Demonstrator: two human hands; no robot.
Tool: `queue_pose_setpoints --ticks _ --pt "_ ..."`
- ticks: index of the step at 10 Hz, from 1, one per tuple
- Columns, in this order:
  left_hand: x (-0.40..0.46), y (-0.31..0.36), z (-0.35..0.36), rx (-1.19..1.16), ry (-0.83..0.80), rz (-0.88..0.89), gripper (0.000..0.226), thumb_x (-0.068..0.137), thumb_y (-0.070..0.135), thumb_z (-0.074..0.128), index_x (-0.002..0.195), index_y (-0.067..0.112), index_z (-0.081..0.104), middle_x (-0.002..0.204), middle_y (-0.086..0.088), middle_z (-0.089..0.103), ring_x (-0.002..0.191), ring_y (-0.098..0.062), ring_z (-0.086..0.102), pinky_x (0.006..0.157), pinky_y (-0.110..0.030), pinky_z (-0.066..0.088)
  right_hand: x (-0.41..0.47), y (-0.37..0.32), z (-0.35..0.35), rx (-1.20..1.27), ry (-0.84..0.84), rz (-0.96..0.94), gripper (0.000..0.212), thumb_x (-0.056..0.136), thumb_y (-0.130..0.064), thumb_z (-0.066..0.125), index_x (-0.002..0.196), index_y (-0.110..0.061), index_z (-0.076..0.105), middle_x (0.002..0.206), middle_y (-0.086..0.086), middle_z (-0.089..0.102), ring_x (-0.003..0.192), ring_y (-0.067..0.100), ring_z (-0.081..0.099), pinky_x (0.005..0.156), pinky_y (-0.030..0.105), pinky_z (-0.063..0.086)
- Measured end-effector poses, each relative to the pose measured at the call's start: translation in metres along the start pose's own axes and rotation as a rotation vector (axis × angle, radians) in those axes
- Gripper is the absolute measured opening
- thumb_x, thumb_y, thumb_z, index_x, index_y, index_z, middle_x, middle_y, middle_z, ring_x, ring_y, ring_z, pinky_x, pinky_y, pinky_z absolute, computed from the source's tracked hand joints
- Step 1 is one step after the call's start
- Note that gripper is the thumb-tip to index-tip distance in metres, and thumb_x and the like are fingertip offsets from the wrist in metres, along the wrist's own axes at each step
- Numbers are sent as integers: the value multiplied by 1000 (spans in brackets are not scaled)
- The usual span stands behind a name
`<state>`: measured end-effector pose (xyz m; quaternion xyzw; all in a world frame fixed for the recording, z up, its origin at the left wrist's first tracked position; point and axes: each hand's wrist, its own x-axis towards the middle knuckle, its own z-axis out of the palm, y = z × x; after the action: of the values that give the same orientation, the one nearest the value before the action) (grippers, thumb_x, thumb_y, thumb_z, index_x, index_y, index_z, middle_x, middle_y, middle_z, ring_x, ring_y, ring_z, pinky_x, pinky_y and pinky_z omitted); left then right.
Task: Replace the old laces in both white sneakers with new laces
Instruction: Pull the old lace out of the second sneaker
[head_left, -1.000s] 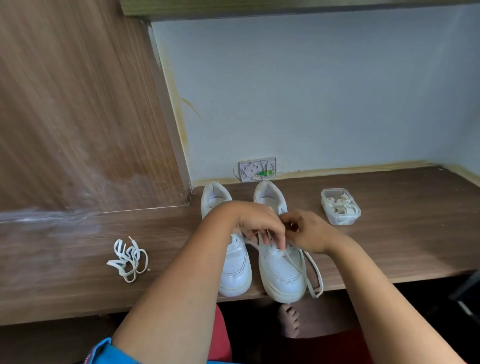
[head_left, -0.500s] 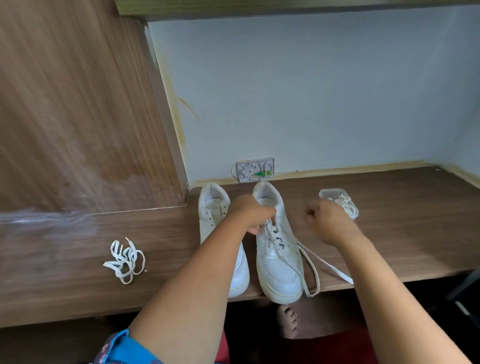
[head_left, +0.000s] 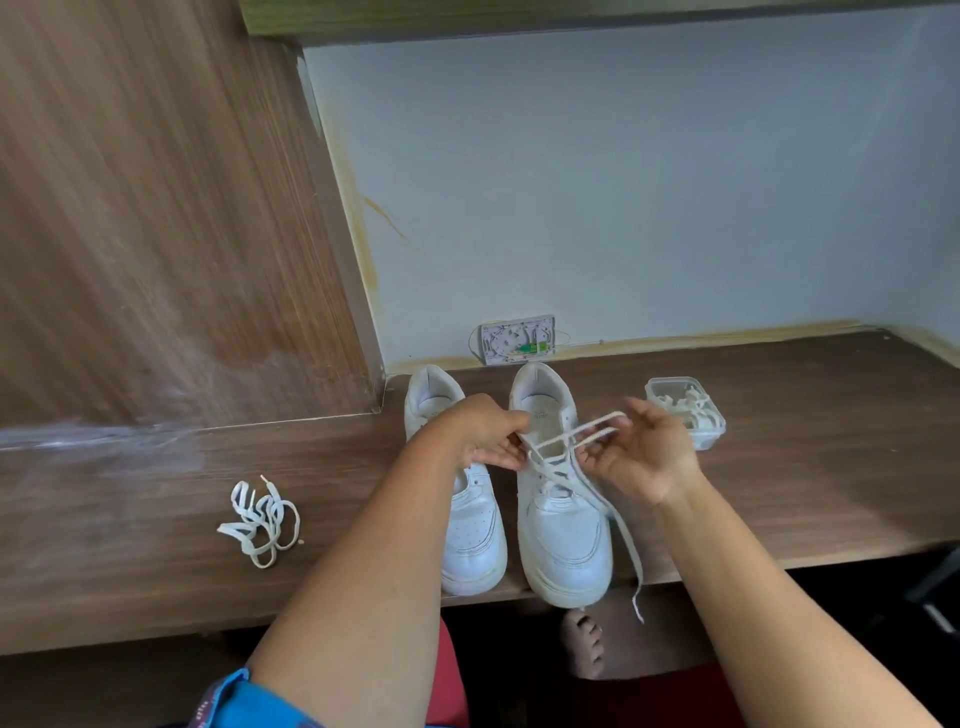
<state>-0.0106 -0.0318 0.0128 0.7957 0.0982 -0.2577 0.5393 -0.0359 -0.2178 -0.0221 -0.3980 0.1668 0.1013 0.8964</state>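
Note:
Two white sneakers stand side by side, toes towards me, on the wooden desk (head_left: 831, 493). The left sneaker (head_left: 475, 535) is partly covered by my left forearm. The right sneaker (head_left: 563, 525) has a white lace (head_left: 576, 439) threaded through it. My left hand (head_left: 485, 434) pinches the lace over the upper eyelets. My right hand (head_left: 641, 452), palm up, holds a loop of the same lace. One loose end (head_left: 631, 556) hangs past the desk's front edge. A tangled loose lace (head_left: 262, 522) lies on the desk to the left.
A small clear plastic box (head_left: 685, 410) with white laces inside sits behind my right hand. A white wall socket plate (head_left: 517, 340) is against the wall behind the shoes. A wooden side panel (head_left: 156, 208) rises at the left. My bare foot (head_left: 584, 644) shows below the desk.
My right hand came back from the right towards the shoe, now holding a lace loop over the tongue. My left hand stayed at the top of the right sneaker.

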Motion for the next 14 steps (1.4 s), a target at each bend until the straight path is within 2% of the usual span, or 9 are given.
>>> queue_pose_setpoints --ticks 1,2,3,4,6,9,10,12,14 --pt "-1 1 1 9 -10 -3 29 92 9 52 110 -13 58 85 -23 65 79 -28 68 85 -34 58 -1 -7 2 -113 114 -82 32 87 -35 64 66 -18 45 55 -3 38 59 17 44 76 24 42" --pt "-1 1 1 24 -6 8 23 93 11 51 103 -9 58 85 -23 64 81 -29 68 87 -35 56 6 -2 3 -1286 193 -740 32 79 -42 75 77 -17 56 75 -1 55 70 17 51 61 24 41" --pt "1 1 1 31 -4 16 24 94 13 51 102 -8 59 85 -23 65 85 -31 68 89 -35 56 4 6 9 -1638 -2 -1040 20 86 -40 65 103 -30 65 115 -3 52 107 23 43 85 38 39" --pt "1 2 2 34 -2 22 22 94 14 51 94 -7 59 83 -21 64 77 -27 68 83 -32 58 8 19 9 -1904 -94 -854 11 91 -34 57 97 -34 67 131 -12 43 120 20 31 94 41 31" --pt "0 1 -2 11 -1 13 18 92 13 55 90 -4 60 87 -23 65 71 -25 68 69 -28 59 -10 -33 10 210 -171 -244 31 100 -17 38 76 -16 58 75 -2 62 73 14 64 79 34 46" --pt "-5 6 0 310 114 152 21 83 26 72 82 8 62 80 -4 64 73 -17 67 67 -23 56 -18 -7 17 -1036 -173 -409 18 98 -33 54 86 -20 54 59 -13 47 56 6 44 54 21 38" --pt "-15 14 8 738 134 468 63 63 36 88 115 20 57 106 3 49 102 -14 53 89 -28 48 -24 2 39 -508 -297 -365 14 96 -28 52 97 -14 56 66 -9 56 66 9 52 61 21 44" --pt "-28 21 20 125 -196 430 22 91 3 54 78 19 62 62 5 58 57 -10 46 50 -17 37 -24 -4 38 -941 -252 -893 32 91 -45 42 117 -31 54 107 -8 51 100 3 54 90 21 42" --pt "3 19 -11 -191 490 159 44 92 17 54 130 7 32 122 -11 52 89 -23 63 74 -32 53 1 1 3 -1451 -148 -785 34 98 -13 44 125 -29 57 111 2 42 113 22 45 98 27 37"
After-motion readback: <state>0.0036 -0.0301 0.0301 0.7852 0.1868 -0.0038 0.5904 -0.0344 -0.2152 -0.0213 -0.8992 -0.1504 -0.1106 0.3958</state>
